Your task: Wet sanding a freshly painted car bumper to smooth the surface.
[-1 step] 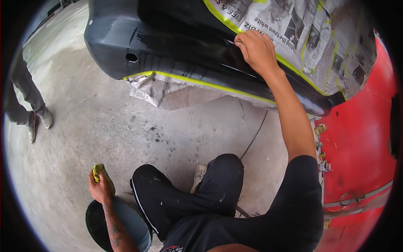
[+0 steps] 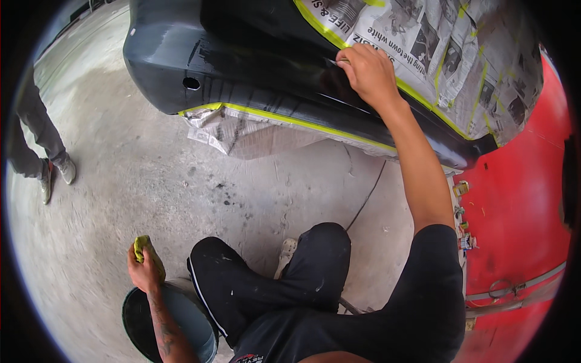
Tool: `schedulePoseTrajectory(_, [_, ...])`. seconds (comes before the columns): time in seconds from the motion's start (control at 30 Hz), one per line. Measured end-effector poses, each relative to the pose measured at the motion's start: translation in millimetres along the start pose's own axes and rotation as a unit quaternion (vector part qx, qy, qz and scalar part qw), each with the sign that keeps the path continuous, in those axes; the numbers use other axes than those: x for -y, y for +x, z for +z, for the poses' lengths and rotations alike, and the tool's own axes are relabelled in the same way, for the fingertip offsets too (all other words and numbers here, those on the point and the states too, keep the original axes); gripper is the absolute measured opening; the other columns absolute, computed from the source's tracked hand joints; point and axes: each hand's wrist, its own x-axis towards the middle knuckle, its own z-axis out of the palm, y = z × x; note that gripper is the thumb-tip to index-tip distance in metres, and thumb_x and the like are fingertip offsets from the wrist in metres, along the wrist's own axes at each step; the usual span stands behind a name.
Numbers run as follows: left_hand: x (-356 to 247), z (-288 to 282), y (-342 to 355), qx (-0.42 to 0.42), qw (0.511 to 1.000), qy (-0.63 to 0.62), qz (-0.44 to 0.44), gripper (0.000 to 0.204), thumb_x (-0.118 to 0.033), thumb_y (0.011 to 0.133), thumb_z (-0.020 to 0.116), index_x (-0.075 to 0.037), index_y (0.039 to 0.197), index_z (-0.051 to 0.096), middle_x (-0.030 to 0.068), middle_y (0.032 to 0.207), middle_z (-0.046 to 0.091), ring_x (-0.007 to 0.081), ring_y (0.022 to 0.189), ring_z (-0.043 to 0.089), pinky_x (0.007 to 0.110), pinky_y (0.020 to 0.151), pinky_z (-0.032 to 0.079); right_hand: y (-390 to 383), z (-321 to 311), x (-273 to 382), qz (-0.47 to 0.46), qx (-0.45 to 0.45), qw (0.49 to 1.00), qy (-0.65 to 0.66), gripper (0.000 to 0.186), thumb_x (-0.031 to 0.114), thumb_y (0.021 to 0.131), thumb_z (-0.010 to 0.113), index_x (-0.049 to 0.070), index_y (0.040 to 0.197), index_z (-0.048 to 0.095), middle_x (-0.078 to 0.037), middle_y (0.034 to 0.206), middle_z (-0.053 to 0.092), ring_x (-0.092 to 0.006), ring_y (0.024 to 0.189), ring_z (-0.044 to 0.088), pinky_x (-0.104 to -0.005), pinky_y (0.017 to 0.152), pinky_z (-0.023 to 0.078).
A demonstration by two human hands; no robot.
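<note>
My right hand [image 2: 373, 75] reaches out to a glossy black car body panel [image 2: 272, 78], its fingers bent and pinched against the surface. A thin pale edge shows at the fingertips; what it belongs to is too small to tell. Low on the left, my left hand [image 2: 143, 272] grips a yellow-green sponge [image 2: 156, 261] above the rim of a dark bucket [image 2: 132, 323]. Greyish water [image 2: 196, 323] shows inside the bucket. Yellow-green masking tape [image 2: 327, 31] borders the panel, holding newspaper [image 2: 399, 36] beside my right hand.
More masking paper [image 2: 254, 136] hangs under the panel's lower edge. Another person's legs [image 2: 39, 124] stand at the far left on the concrete floor [image 2: 151, 175]. To the right, small containers [image 2: 466, 242] line a red surface [image 2: 514, 212]. A thin cable [image 2: 369, 192] crosses the floor.
</note>
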Motion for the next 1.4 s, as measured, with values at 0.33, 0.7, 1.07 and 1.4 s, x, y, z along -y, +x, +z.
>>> schedulePoseTrajectory(0.33, [-10.7, -2.6, -1.7, 0.004, 1.0, 0.006, -0.018, 0.043, -0.036, 0.091, 0.067, -0.016, 0.129, 0.067, 0.0116, 0.119, 0.073, 0.0325, 0.108, 0.07, 0.043, 0.092, 0.053, -10.6, -5.6, -12.8, -0.006, -0.008, 0.999, 0.045, 0.01, 0.017, 0.087, 0.072, 0.011, 0.094, 0.069, -0.007, 0.087, 0.063, -0.0304, 0.088, 0.063, -0.0432, 0.078, 0.05])
schedulePoseTrajectory(0.7, [-5.7, -5.4, -2.1, 0.001, 1.0, 0.01, -0.012, 0.043, -0.036, 0.089, 0.068, -0.016, 0.127, 0.068, 0.0115, 0.116, 0.073, 0.0323, 0.107, 0.07, 0.043, 0.091, 0.053, -16.5, -12.5, -8.6, 0.073, 0.058, 0.989, 0.113, 0.016, 0.01, 0.086, 0.07, 0.006, 0.1, 0.073, -0.011, 0.093, 0.069, -0.0319, 0.097, 0.065, -0.0439, 0.088, 0.053])
schedulePoseTrajectory(1.07, [-12.3, -4.3, -2.9, -0.006, 1.0, -0.001, -0.005, 0.042, -0.035, 0.089, 0.069, -0.016, 0.126, 0.068, 0.0116, 0.114, 0.074, 0.0323, 0.104, 0.071, 0.043, 0.088, 0.054, -7.0, 2.0, -4.3, 0.027, -0.004, 0.998, 0.051, 0.01, 0.016, 0.084, 0.072, 0.012, 0.093, 0.071, -0.006, 0.088, 0.065, -0.0291, 0.09, 0.065, -0.0435, 0.079, 0.051])
schedulePoseTrajectory(1.4, [-11.7, -5.8, -4.4, -0.009, 1.0, 0.005, -0.013, 0.041, -0.036, 0.089, 0.068, -0.018, 0.126, 0.068, 0.013, 0.114, 0.074, 0.0339, 0.103, 0.071, 0.044, 0.087, 0.054, -12.2, 4.2, -7.9, 0.036, -0.017, 0.996, 0.075, 0.008, 0.012, 0.082, 0.072, 0.011, 0.09, 0.071, -0.006, 0.086, 0.065, -0.0297, 0.088, 0.066, -0.0446, 0.079, 0.052])
